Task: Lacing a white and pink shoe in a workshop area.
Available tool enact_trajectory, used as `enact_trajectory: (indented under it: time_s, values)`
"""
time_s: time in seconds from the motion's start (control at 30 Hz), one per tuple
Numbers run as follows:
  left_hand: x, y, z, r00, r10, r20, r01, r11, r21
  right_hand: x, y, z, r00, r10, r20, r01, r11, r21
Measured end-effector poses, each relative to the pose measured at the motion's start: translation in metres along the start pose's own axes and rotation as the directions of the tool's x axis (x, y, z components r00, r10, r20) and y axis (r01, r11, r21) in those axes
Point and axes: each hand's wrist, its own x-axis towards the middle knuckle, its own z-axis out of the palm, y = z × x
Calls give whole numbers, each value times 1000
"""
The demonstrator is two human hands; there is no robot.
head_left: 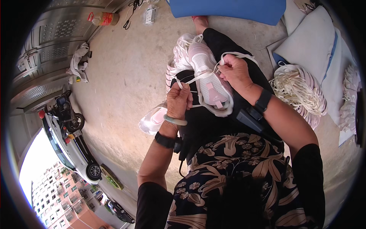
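A white and pink sneaker upper (203, 61) lies across my black-trousered lap, its tongue and heel opening toward me. On its left, my left hand (178, 100) is closed in a pinch on a white shoelace (198, 78), with a short end sticking up. The lace runs taut across the upper to my right hand (234, 71), which pinches it on the other side. Beyond that hand, a loop of lace trails over my thigh. Several similar pink and white uppers (172, 72) are stacked against the left side of my legs.
A clear shoe-shaped piece (149, 123) lies at my left. On the right are a bundle of laced uppers (299, 91) and white sheets (305, 49). A blue board (228, 9) stands ahead. Farther left are a bottle (105, 19), a motorbike (70, 114) and a white car (65, 149).
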Motion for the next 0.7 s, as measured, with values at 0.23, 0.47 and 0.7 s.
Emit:
enact_trajectory:
  time_s: [0.23,0.47,0.7]
  values:
    - [1,0,-4,997,-73,23,73,997,-8,2,4,1,999,-29,-25,29,999,-30]
    - [1,-1,-7,994,-71,81,72,997,-14,0,2,0,997,-67,-33,64,996,-68]
    - [0,-4,-9,993,-66,93,68,997,-24,-2,-2,0,999,-5,-43,5,1000,-4]
